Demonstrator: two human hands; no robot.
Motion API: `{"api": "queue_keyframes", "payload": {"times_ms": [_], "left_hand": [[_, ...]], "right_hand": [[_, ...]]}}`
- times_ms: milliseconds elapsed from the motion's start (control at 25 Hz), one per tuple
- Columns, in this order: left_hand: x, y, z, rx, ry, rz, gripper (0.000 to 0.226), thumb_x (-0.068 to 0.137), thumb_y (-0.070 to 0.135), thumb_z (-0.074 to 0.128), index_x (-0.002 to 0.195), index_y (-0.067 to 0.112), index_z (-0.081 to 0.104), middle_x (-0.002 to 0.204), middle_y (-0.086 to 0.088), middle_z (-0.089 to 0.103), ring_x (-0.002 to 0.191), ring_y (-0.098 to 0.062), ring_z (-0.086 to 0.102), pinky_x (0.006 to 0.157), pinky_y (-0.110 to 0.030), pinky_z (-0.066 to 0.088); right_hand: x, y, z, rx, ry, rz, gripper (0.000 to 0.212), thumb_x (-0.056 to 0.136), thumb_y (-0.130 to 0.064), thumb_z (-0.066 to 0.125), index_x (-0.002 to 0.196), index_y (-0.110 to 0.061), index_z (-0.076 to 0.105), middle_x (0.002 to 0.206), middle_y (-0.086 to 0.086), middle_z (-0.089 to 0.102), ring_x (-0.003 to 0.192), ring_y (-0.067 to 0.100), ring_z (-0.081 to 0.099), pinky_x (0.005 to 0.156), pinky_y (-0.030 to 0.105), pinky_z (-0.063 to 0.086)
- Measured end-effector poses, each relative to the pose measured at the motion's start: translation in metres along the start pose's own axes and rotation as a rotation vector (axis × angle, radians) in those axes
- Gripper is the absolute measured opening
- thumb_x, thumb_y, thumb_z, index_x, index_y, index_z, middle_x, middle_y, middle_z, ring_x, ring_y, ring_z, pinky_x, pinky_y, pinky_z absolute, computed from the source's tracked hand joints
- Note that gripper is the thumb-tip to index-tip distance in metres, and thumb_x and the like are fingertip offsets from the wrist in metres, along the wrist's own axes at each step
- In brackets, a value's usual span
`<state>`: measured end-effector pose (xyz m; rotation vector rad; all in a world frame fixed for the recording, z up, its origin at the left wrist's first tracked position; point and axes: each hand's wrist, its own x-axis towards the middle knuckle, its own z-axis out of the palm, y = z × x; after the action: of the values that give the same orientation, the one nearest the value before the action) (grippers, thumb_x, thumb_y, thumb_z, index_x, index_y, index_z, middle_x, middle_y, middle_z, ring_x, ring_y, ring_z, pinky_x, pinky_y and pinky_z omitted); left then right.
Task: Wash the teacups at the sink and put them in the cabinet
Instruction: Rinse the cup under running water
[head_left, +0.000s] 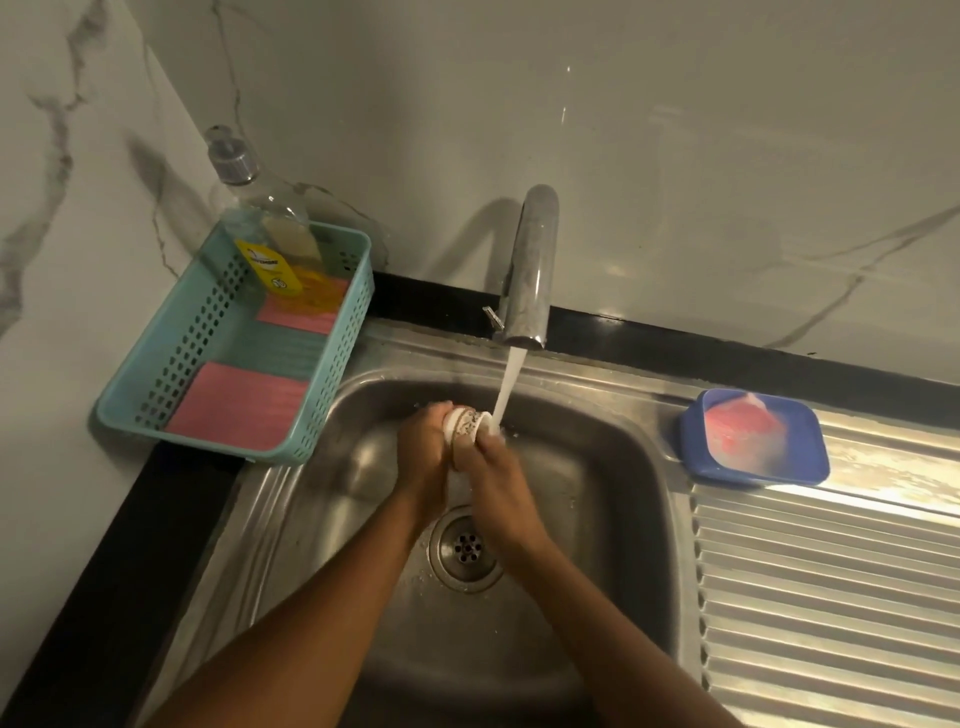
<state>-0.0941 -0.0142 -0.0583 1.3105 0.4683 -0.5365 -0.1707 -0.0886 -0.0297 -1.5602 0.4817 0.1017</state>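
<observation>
Holding one teacup (464, 423) under one running tap (530, 270), left hand (423, 449), right hand (496, 478)

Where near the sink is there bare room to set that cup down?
The ribbed drainboard, right of the basin and in front of the blue soap dish, is bare. Crowded: the teal basket holds a bottle and pink cloths; left hand and right hand hold the teacup.

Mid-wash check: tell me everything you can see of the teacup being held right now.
The teacup is small, white with a dark patterned band, ceramic by its look. It lies tilted sideways over the sink, its right end under water running from the tap. The left hand grips its left end; the right hand curls its fingers round the wet end. No handle shows.
</observation>
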Motion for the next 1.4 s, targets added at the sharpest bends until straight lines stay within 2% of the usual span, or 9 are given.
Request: {"api": "queue_keyframes", "payload": {"times_ms": [160, 280, 360, 440, 640, 760, 1000, 1120, 1400], "left_hand": [[-0.009, 0.020, 0.002, 0.328, -0.140, -0.451, 0.035, 0.099, 0.027, 0.045, 0.082, 0.008, 0.068, 0.071, -0.011, 0.066, 0.060, -0.023, 0.063, 0.058, -0.033, 0.055], [-0.016, 0.005, 0.006, 0.296, -0.211, -0.390, 0.045, 0.098, 0.051, 0.046, 0.098, 0.014, 0.072, 0.088, -0.011, 0.072, 0.081, -0.026, 0.066, 0.079, -0.042, 0.055], [-0.013, -0.012, 0.005, 0.210, -0.174, -0.099, 0.051, 0.086, 0.062, 0.055, 0.107, 0.020, 0.075, 0.101, -0.010, 0.076, 0.095, -0.027, 0.072, 0.093, -0.048, 0.056], [-0.008, -0.011, 0.007, 0.079, -0.110, 0.052, 0.054, 0.079, 0.059, 0.064, 0.112, 0.017, 0.075, 0.109, -0.014, 0.074, 0.104, -0.033, 0.071, 0.098, -0.052, 0.054], [-0.009, 0.016, 0.018, 0.025, -0.125, -0.278, 0.030, 0.092, 0.031, 0.057, 0.081, 0.005, 0.069, 0.065, -0.010, 0.068, 0.053, -0.021, 0.066, 0.056, -0.028, 0.054], [-0.015, 0.014, 0.016, 0.182, -0.116, -0.405, 0.033, 0.096, 0.032, 0.053, 0.076, 0.010, 0.067, 0.057, -0.004, 0.064, 0.046, -0.016, 0.060, 0.045, -0.022, 0.045], [-0.009, 0.005, 0.008, 0.195, -0.131, 0.064, 0.021, 0.097, 0.021, 0.059, 0.094, 0.010, 0.076, 0.089, -0.010, 0.076, 0.075, -0.017, 0.070, 0.065, -0.030, 0.054], [-0.006, 0.000, 0.012, 0.373, -0.204, 0.277, 0.015, 0.098, 0.021, 0.063, 0.091, 0.012, 0.073, 0.083, -0.009, 0.072, 0.077, -0.022, 0.070, 0.067, -0.033, 0.055], [-0.015, -0.019, 0.015, 0.569, -0.178, 0.445, 0.033, 0.097, 0.036, 0.065, 0.082, 0.007, 0.064, 0.067, -0.001, 0.066, 0.060, -0.013, 0.065, 0.055, -0.027, 0.052]], "right_hand": [[0.005, 0.045, -0.035, -0.872, -0.202, -0.297, 0.045, 0.108, -0.052, 0.025, 0.119, -0.029, 0.062, 0.122, -0.010, 0.067, 0.123, 0.000, 0.055, 0.126, 0.044, -0.005], [0.010, 0.017, -0.038, -0.225, -0.063, 0.059, 0.041, 0.104, -0.047, 0.042, 0.102, -0.015, 0.069, 0.095, 0.001, 0.075, 0.090, 0.005, 0.070, 0.100, 0.035, 0.050], [0.016, -0.006, -0.030, 0.148, 0.027, 0.184, 0.029, 0.105, -0.020, 0.048, 0.104, -0.003, 0.071, 0.091, 0.009, 0.075, 0.081, 0.014, 0.072, 0.069, 0.021, 0.055], [0.010, -0.016, -0.019, 0.278, 0.036, 0.173, 0.027, 0.105, -0.014, 0.046, 0.110, -0.005, 0.071, 0.097, 0.008, 0.076, 0.088, 0.015, 0.071, 0.071, 0.021, 0.056], [-0.014, 0.029, -0.038, -0.462, -0.272, -0.355, 0.045, 0.103, -0.021, 0.049, 0.148, -0.021, 0.046, 0.145, -0.006, 0.054, 0.136, 0.005, 0.047, 0.113, 0.024, 0.039], [-0.006, 0.052, -0.041, -0.817, -0.079, -0.481, 0.023, 0.105, -0.028, 0.049, 0.124, -0.027, 0.061, 0.125, -0.012, 0.064, 0.122, -0.004, 0.051, 0.111, 0.046, 0.038], [-0.003, -0.003, -0.021, 0.097, 0.068, 0.044, 0.026, 0.107, -0.021, 0.046, 0.105, -0.009, 0.069, 0.087, 0.008, 0.074, 0.077, 0.015, 0.069, 0.068, 0.028, 0.055], [-0.005, 0.002, -0.024, -0.020, 0.096, -0.058, 0.024, 0.108, -0.018, 0.043, 0.100, -0.016, 0.066, 0.082, -0.010, 0.071, 0.076, 0.003, 0.064, 0.067, 0.019, 0.050], [-0.021, 0.041, -0.028, 0.108, 0.050, -0.081, 0.022, 0.106, -0.021, 0.048, 0.114, -0.013, 0.067, 0.102, 0.015, 0.069, 0.099, 0.032, 0.066, 0.089, 0.047, 0.055]]}}
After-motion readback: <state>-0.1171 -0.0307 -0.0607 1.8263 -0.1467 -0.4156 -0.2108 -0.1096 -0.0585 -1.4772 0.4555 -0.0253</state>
